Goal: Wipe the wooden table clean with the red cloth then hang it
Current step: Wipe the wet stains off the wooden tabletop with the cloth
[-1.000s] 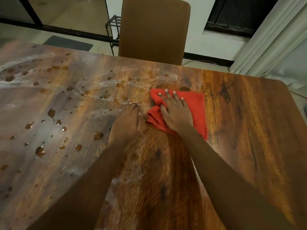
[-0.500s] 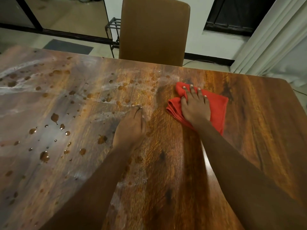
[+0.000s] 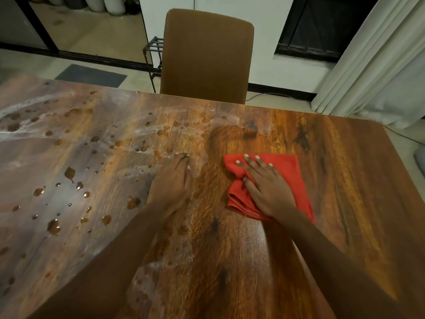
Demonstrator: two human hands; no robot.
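Note:
The folded red cloth (image 3: 292, 178) lies flat on the wooden table (image 3: 345, 180), right of centre. My right hand (image 3: 266, 187) presses down on it with fingers spread, the thumb tucked into a fold at its left edge. My left hand (image 3: 172, 183) rests palm down on the bare wood to the left of the cloth, fingers together, holding nothing. Brown droplets and pale smears (image 3: 69, 173) cover the left half of the table; the right half looks dry.
A brown chair (image 3: 207, 56) stands pushed in at the table's far edge. White curtains (image 3: 379, 61) hang at the back right. A small metal rack (image 3: 154, 47) and a dark floor mat (image 3: 92, 75) are behind the table.
My right hand slid the red cloth rightward and away, then drew it back toward me. My left hand stayed planted in the same spot.

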